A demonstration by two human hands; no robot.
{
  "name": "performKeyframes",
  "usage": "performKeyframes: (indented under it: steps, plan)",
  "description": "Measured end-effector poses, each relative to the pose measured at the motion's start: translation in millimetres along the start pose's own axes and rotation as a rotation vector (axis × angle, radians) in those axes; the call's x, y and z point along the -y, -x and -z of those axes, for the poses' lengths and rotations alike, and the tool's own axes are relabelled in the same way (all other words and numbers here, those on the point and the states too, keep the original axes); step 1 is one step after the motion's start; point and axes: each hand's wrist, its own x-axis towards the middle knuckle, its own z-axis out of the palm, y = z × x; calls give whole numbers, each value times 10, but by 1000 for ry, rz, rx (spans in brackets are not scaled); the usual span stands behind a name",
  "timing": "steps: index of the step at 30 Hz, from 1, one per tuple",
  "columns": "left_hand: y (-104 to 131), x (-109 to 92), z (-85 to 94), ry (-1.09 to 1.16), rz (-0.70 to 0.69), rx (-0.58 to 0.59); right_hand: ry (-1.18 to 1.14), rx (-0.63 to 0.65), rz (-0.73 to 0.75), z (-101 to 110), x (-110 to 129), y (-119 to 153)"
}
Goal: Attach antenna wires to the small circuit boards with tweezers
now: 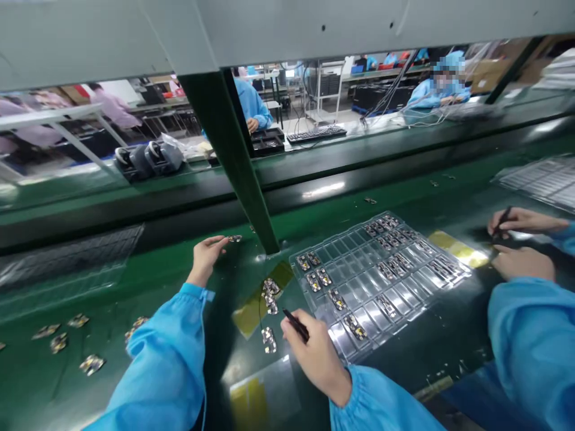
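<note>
L hand point(206, 260) pinches a small circuit board point(235, 239) btwn thumb & fingers, out over the green desk point(45, 407), just left of the foot of a green post point(224, 149). Can't tell if the board touches the desk. R hand point(317, 347) is curled round a thin black tool point(296, 325), tip pointing up & left. Just left of it is a loose board point(269, 340), w/ a pile of boards point(270, 293) behind, on yellow film point(246, 317). A clear tray point(354, 263) w/ lots of slots is to the right; some slots have boards, some don't. More boards point(92, 364) lie by the L sleeve point(166, 347). Far right, a co-worker's hand point(525, 221) holds a dark stick point(502, 220).
</note>
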Motion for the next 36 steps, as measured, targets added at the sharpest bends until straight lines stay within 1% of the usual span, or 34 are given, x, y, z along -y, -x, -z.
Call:
performKeyframes:
  steps: [3, 5, 7, 9, 10, 11, 13, 14, 15, 17, 18, 19, 20, 22, 25, 28, 30, 31, 32, 33, 34, 35, 36]
  plan:
    - [-91, -6, -138, -2, 36, -49, -8, 2, -8, 24, -7, 2]
    - [-86, 8, -161, 17, 46, -86, -13, 8, -8, 43, -4, 9]
    - [-15, 41, -144, 35, 31, -117, -17, 10, 1, 59, 4, 17]
    - [147, 100, -103, 39, -11, -134, -16, 14, 15, 72, 9, 23]
    - [269, 139, -77, 34, -40, -141, -14, 15, 24, 76, 9, 25]
    - [422, 180, -49, 27, -69, -147, -10, 14, 34, 80, 7, 26]
    - [805, 259, 9, -28, -147, -129, 1, 2, 51, 84, 0, 26]
    - [1024, 292, 39, -74, -190, -91, 6, -5, 59, 85, -4, 26]
    - [1250, 320, 69, -192, -291, 21, 12, -14, 66, 85, -7, 25]
    - [1678, 364, 127, -404, -445, 288, 21, -34, 78, 84, -11, 26]
    - [1858, 383, 155, -492, -503, 397, 27, -45, 86, 84, -13, 28]
    - [2007, 403, 181, -560, -542, 463, 35, -54, 93, 84, -15, 30]
    - [2121, 423, 204, -610, -574, 520, 45, -61, 101, 85, -18, 34]
    - [2247, 466, 232, -660, -641, 598, 70, -74, 115, 90, -26, 45]
    - [2269, 535, 230, -670, -731, 665, 107, -109, 122, 97, -42, 71]
    - [2245, 599, 226, -692, -798, 655, 124, -123, 111, 89, -46, 95]
    - [2246, 621, 256, -723, -877, 632, 137, -114, 109, 76, -41, 106]
    - [2251, 621, 283, -729, -916, 613, 145, -113, 110, 70, -37, 112]
    - [2255, 614, 316, -716, -950, 567, 148, -121, 115, 66, -33, 118]
    - [2255, 598, 351, -676, -974, 484, 145, -135, 119, 64, -30, 124]
    - [2250, 575, 385, -611, -976, 370, 136, -150, 122, 64, -26, 133]
    - [2238, 547, 414, -524, -945, 236, 121, -162, 126, 65, -23, 143]
    - [2219, 515, 434, -420, -875, 102, 99, -166, 131, 68, -21, 158]
